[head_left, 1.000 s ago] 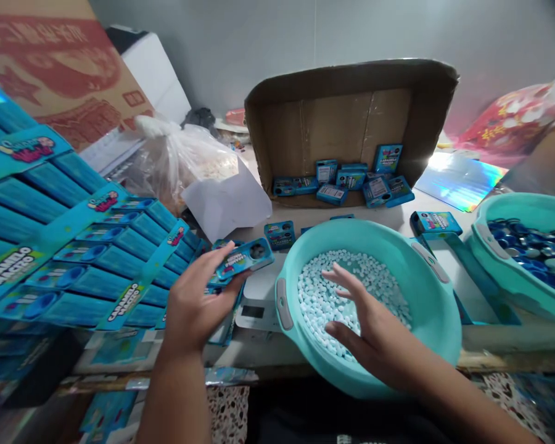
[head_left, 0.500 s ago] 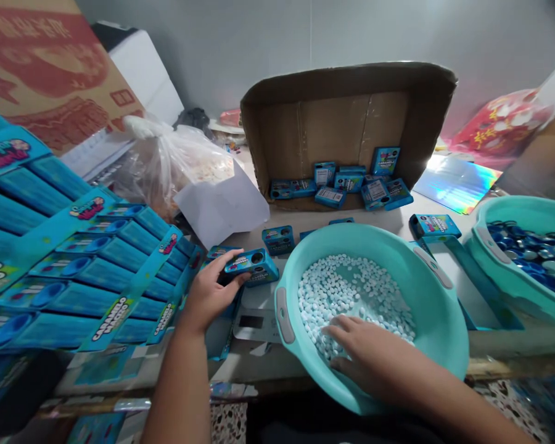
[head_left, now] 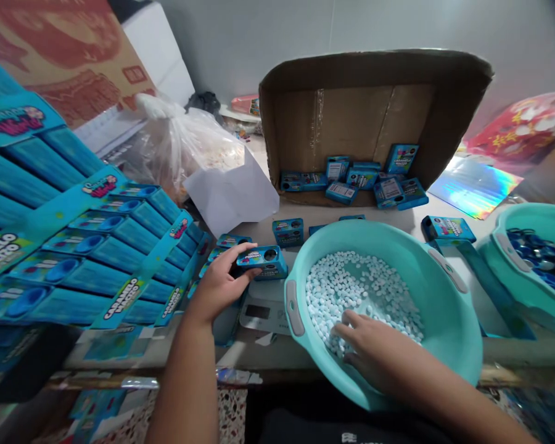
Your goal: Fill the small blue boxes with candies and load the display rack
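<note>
My left hand (head_left: 219, 285) grips a small blue candy box (head_left: 264, 261) with a round window and holds it above a white scale (head_left: 264, 308). My right hand (head_left: 370, 348) reaches into a teal basin (head_left: 448, 308) full of small white and pale blue tablets (head_left: 361, 290). Its fingers are curled down into the tablets at the near side of the pile. What they hold is hidden.
Stacks of flat blue cartons (head_left: 74, 246) fill the left. An open cardboard box (head_left: 370, 117) at the back holds several blue boxes. More blue boxes (head_left: 446, 227) lie on the table. A second teal basin (head_left: 531, 259) of dark round pieces sits right. A plastic bag (head_left: 194, 154) lies behind.
My right hand dropped from hovering with spread fingers into the tablets and curled. My left hand closed on the blue box and turned it upright over the scale.
</note>
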Demonstrator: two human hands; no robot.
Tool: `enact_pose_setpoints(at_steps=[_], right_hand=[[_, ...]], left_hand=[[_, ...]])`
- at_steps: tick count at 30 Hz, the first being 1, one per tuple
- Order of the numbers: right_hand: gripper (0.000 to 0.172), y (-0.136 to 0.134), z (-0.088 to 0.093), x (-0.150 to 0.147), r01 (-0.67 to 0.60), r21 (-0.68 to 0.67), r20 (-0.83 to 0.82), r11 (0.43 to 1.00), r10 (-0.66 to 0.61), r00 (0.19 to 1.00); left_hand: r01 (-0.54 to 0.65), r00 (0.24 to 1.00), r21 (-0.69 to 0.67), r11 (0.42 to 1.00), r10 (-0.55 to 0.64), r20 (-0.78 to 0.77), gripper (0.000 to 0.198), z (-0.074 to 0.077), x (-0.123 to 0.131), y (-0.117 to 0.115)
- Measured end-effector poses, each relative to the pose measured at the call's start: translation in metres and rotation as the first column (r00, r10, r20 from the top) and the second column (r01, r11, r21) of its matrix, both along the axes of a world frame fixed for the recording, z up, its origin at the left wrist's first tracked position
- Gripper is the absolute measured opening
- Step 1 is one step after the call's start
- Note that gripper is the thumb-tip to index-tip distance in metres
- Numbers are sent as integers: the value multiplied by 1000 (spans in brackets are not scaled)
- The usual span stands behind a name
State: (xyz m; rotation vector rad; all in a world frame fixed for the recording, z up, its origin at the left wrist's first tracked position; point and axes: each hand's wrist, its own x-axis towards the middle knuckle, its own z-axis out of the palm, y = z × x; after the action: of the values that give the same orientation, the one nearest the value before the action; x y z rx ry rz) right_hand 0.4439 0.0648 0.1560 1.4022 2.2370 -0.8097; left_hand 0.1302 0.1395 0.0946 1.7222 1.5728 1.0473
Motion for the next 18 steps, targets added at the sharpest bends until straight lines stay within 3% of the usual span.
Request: enact_pose_setpoints(at_steps=[8, 13, 18], right_hand=[[42, -3, -13, 7, -16, 68, -9, 998, 17, 1000], [39, -4, -16, 8, -14, 118, -19, 993, 16, 1000], [36, -4, -11, 6, 1, 129, 15, 992, -3, 1000]], left_hand=[[19, 1000, -29, 999, -19, 3, 53, -3, 0, 1], [109, 994, -15, 994, -109, -4, 48, -2, -1, 2], [123, 991, 16, 992, -123, 54, 67, 3, -3, 2]])
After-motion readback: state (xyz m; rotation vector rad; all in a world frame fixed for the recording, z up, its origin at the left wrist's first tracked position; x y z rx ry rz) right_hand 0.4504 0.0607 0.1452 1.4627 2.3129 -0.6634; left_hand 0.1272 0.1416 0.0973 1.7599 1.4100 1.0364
